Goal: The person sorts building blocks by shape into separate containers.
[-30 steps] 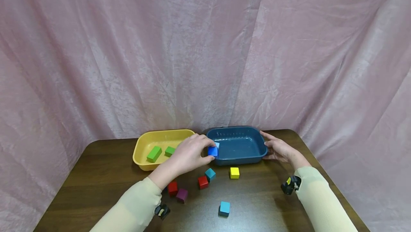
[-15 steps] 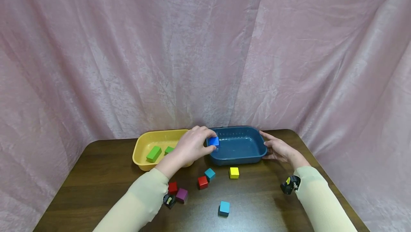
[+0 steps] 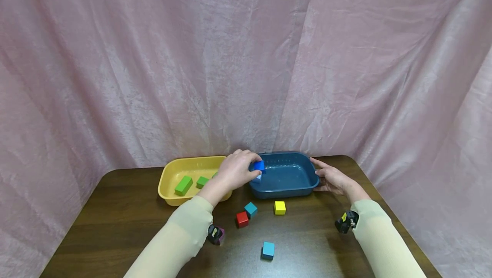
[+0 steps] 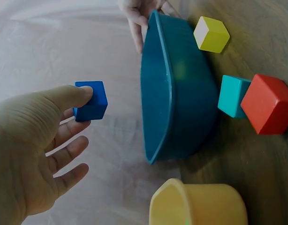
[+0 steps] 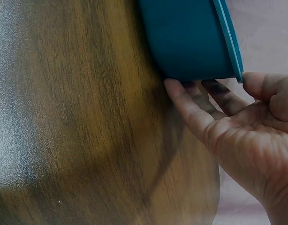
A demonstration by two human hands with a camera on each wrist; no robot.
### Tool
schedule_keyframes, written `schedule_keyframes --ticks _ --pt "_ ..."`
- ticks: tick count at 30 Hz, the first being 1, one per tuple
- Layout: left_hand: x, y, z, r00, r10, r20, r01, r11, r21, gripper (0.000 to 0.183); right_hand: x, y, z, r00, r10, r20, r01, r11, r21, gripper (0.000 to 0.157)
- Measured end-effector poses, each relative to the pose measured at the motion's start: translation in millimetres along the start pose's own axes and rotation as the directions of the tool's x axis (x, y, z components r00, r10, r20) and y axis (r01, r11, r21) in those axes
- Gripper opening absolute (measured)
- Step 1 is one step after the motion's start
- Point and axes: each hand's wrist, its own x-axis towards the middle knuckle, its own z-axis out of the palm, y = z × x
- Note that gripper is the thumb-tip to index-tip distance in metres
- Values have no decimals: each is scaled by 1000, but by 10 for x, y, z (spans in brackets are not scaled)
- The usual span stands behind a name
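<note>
My left hand (image 3: 239, 168) pinches a blue cube (image 4: 91, 102) between thumb and fingers, with the other fingers spread below. In the head view the cube overlaps the left end of the dark blue bin (image 3: 288, 192); from the left wrist it appears above the bin's open top. At the bin's right end rests my right hand (image 3: 335, 179), its fingers fairly straight. The right wrist view has that hand's fingertips (image 5: 173, 86) against the lower end wall and the thumb at the rim.
A yellow bin (image 3: 164, 188) with green blocks (image 3: 183, 185) stands left. In front lie a red cube (image 3: 242, 219), a teal cube (image 3: 250, 209), a yellow cube (image 3: 279, 208) and a light blue cube (image 3: 268, 250). A purple block (image 3: 221, 236) shows partly behind the left wrist camera. A pink curtain (image 3: 246, 64) hangs behind.
My left hand has moved rightward and slightly away from me with the blue cube, further over the dark blue bin. Its wrist now covers another red cube. The right hand stays at the bin.
</note>
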Motion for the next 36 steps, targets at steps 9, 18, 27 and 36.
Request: schedule_keyframes --ticks 9,18,27,36 --pt "111 58 195 999 -36 34 36 999 1 38 15 0 7 1000 2 -6 -2 1000 -8 57" --pt "146 103 334 996 -66 54 65 998 28 39 7 15 1 1000 -7 0 7 1000 -7 57" --pt "148 102 435 995 -73 65 71 997 39 37 4 31 -4 1000 -19 3 19 1000 -9 57" --pt "135 99 493 996 -66 63 63 997 52 38 -7 37 -7 1000 -23 9 23 1000 -9 57"
